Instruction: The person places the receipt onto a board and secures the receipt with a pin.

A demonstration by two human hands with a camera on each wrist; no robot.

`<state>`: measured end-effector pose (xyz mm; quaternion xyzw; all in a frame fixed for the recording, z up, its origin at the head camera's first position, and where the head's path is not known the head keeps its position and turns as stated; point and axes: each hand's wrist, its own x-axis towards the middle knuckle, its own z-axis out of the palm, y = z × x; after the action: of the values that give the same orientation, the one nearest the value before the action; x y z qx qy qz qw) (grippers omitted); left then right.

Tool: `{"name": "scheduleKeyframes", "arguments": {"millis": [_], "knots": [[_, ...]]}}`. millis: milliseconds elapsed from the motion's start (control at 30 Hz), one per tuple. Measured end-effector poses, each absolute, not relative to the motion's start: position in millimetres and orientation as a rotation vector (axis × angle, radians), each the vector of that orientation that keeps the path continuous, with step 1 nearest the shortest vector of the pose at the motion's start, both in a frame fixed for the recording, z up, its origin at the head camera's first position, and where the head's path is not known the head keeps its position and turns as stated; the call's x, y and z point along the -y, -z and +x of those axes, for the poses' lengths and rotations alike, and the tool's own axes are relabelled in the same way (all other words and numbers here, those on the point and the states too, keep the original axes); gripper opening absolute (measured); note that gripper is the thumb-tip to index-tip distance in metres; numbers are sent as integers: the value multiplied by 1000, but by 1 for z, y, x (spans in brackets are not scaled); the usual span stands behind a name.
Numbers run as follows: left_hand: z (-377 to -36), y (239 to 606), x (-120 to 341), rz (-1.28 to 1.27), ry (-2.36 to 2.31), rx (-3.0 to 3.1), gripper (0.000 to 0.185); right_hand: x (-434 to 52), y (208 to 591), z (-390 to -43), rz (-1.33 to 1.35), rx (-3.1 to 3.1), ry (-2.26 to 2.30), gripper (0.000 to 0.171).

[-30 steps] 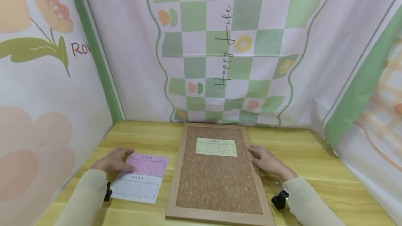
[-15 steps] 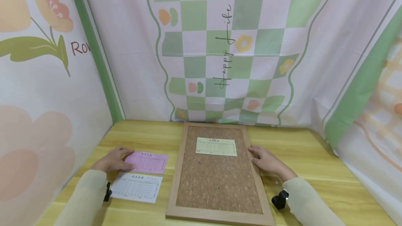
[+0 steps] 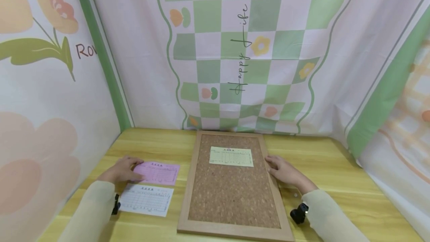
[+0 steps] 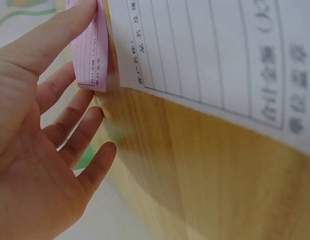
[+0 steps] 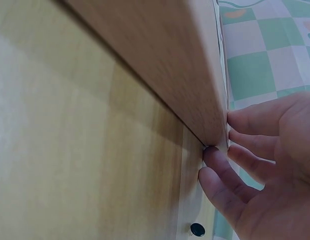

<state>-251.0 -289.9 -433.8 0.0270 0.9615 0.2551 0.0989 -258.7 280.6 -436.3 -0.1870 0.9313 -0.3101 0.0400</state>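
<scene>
On the table, left hand (image 3: 121, 170) pinches the pink slip (image 3: 158, 173); right hand's (image 3: 284, 171) relaxed fingertips hide behind the corkboard frame (image 3: 273, 182).

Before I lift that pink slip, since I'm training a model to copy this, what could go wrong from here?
The left hand holds only the edge of the pink slip, between thumb and fingers; thin paper may crease or slide free. The white slip lies close beside it and might get dragged along. The right hand merely rests its fingers against the cork board frame, so the board, lying loose on the table, could shift if bumped.
</scene>
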Motion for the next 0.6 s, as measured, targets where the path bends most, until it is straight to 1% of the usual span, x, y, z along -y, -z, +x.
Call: {"name": "scheduleKeyframes", "arguments": {"millis": [300, 600], "knots": [[-251, 429, 287, 97, -840, -2800, 70, -281, 437, -258, -575, -2865, 941, 48], [-252, 431, 288, 19, -870, -2746, 70, -282, 438, -260, -563, -2871, 931, 49]]}}
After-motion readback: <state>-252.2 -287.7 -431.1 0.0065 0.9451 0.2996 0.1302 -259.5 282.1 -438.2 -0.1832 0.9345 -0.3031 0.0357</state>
